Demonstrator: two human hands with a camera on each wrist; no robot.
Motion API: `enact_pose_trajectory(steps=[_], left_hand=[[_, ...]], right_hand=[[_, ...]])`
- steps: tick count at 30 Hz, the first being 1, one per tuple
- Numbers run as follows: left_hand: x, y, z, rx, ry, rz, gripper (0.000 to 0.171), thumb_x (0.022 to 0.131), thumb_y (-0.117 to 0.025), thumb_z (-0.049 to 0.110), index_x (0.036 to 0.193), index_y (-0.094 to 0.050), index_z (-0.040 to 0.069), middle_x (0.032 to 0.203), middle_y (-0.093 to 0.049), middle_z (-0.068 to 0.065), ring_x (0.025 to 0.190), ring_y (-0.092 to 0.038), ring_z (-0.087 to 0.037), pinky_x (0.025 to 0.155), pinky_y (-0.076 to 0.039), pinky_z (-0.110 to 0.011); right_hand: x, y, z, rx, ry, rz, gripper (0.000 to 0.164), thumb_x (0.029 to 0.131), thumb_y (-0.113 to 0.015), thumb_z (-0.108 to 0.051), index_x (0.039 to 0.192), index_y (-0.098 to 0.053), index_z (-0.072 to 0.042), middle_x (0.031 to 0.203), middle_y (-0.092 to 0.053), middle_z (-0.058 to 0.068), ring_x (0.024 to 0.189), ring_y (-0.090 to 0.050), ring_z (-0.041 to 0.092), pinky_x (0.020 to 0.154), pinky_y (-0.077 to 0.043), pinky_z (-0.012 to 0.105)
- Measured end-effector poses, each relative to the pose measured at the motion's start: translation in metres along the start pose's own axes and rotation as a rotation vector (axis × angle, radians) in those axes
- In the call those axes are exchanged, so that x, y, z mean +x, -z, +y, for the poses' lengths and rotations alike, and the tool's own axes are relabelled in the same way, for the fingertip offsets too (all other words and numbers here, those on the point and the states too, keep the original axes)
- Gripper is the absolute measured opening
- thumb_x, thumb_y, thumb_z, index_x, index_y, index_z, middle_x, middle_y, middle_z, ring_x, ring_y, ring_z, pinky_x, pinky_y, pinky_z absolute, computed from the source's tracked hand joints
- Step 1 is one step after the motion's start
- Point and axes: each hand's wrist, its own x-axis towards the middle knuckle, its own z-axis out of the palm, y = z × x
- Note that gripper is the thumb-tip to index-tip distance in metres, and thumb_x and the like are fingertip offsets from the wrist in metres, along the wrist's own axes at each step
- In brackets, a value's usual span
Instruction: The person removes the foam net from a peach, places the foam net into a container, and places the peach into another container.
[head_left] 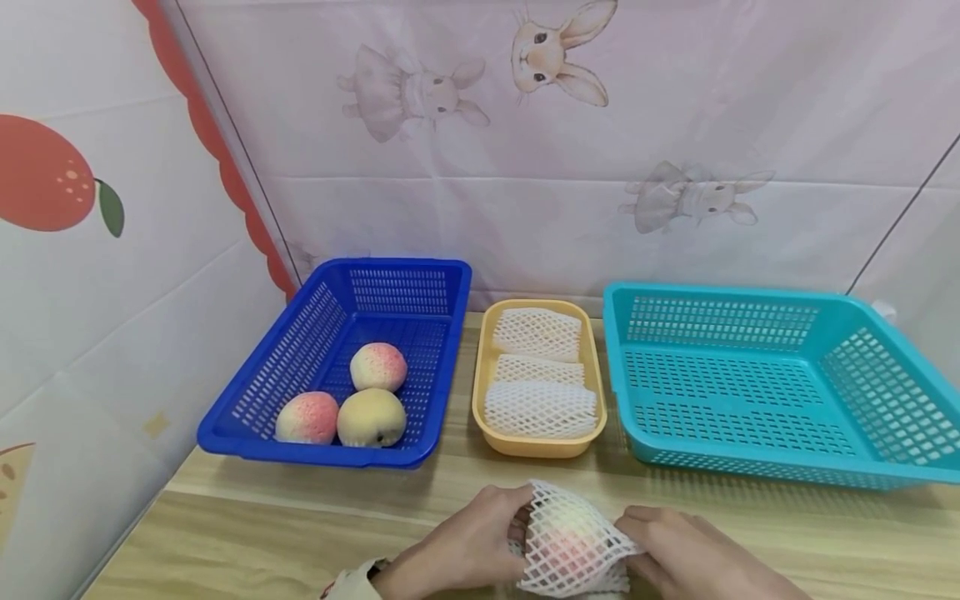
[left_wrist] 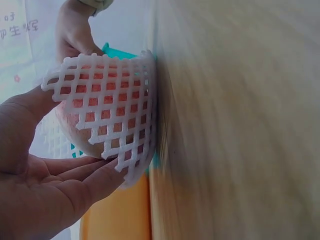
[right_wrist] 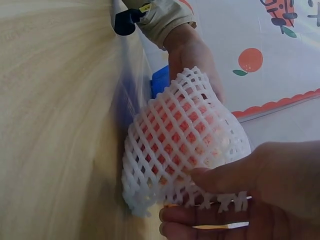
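Note:
A pink and cream peach (left_wrist: 75, 122) sits inside a white foam net sleeve (head_left: 573, 546) close above the wooden table at the front. My left hand (head_left: 468, 542) holds the sleeve's left end, thumb on one side and fingers on the other, as the left wrist view shows. At the opposite end, my right hand (head_left: 686, 550) pinches the net's edge between thumb and fingers (right_wrist: 220, 175). In the right wrist view, the mesh covers the peach and gathers toward the right hand.
A blue basket (head_left: 442, 375) at the left holds two pink peaches (head_left: 378, 367) and a yellowish fruit (head_left: 371, 418). Behind the hands stands a yellow tray (head_left: 480, 400) with several foam nets (head_left: 540, 408). A teal basket (head_left: 738, 462) is at the right, on the wooden table (head_left: 247, 533).

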Motion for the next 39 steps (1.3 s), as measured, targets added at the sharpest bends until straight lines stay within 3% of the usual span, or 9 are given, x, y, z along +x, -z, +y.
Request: enact_pose_trajectory(steps=[6, 12, 21, 29, 36, 39], left_hand=[[0.000, 0.004, 0.001, -0.031, 0.028, 0.002, 0.045, 0.070, -0.078, -0.001, 0.111, -0.059, 0.008, 0.099, -0.066, 0.006, 0.087, -0.062, 0.000, 0.075, -0.051, -0.015], [-0.001, 0.008, 0.002, -0.056, 0.043, 0.013, 0.046, 0.070, -0.077, -0.003, 0.111, -0.060, 0.008, 0.099, -0.065, 0.007, 0.090, -0.062, -0.001, 0.077, -0.050, -0.016], [-0.001, 0.015, 0.004, -0.060, 0.026, 0.025, 0.046, 0.070, -0.080, 0.001, 0.111, -0.060, 0.010, 0.102, -0.063, 0.007, 0.096, -0.060, -0.003, 0.080, -0.050, -0.016], [-0.004, 0.020, 0.006, -0.037, 0.002, 0.045, 0.065, 0.069, -0.085, 0.010, 0.127, -0.058, 0.006, 0.114, -0.065, 0.001, 0.101, -0.060, -0.006, 0.081, -0.050, -0.017], [-0.006, 0.025, 0.007, 0.012, -0.016, 0.062, 0.068, 0.071, -0.086, 0.017, 0.131, -0.056, 0.005, 0.119, -0.064, -0.003, 0.105, -0.060, -0.009, 0.084, -0.049, -0.018], [-0.007, 0.026, 0.007, -0.019, -0.006, 0.062, 0.068, 0.071, -0.086, 0.019, 0.131, -0.056, 0.006, 0.120, -0.063, -0.004, 0.107, -0.060, -0.010, 0.084, -0.049, -0.018]], right_hand=[[-0.002, 0.004, -0.001, 0.001, 0.026, 0.040, 0.009, 0.090, -0.065, -0.016, 0.087, -0.066, -0.024, 0.083, -0.058, -0.021, 0.072, -0.051, -0.006, 0.058, -0.048, 0.023], [-0.005, 0.010, 0.000, 0.016, -0.001, 0.059, 0.009, 0.090, -0.065, -0.015, 0.088, -0.066, -0.023, 0.082, -0.058, -0.022, 0.071, -0.051, -0.006, 0.059, -0.049, 0.023], [-0.009, 0.017, 0.000, -0.028, -0.026, 0.075, 0.008, 0.089, -0.065, -0.015, 0.091, -0.068, -0.022, 0.086, -0.063, -0.017, 0.074, -0.054, -0.005, 0.061, -0.051, 0.025], [-0.011, 0.022, 0.001, -0.018, -0.071, 0.046, 0.006, 0.092, -0.064, -0.017, 0.094, -0.068, -0.019, 0.089, -0.064, -0.013, 0.075, -0.054, -0.004, 0.061, -0.051, 0.025], [-0.012, 0.025, 0.001, -0.008, -0.099, 0.033, 0.006, 0.093, -0.062, -0.017, 0.094, -0.068, -0.019, 0.089, -0.065, -0.013, 0.073, -0.054, -0.004, 0.061, -0.051, 0.025], [-0.012, 0.025, 0.001, -0.026, -0.087, 0.055, 0.007, 0.092, -0.062, -0.015, 0.092, -0.067, -0.020, 0.088, -0.064, -0.014, 0.072, -0.052, -0.005, 0.059, -0.050, 0.025]])
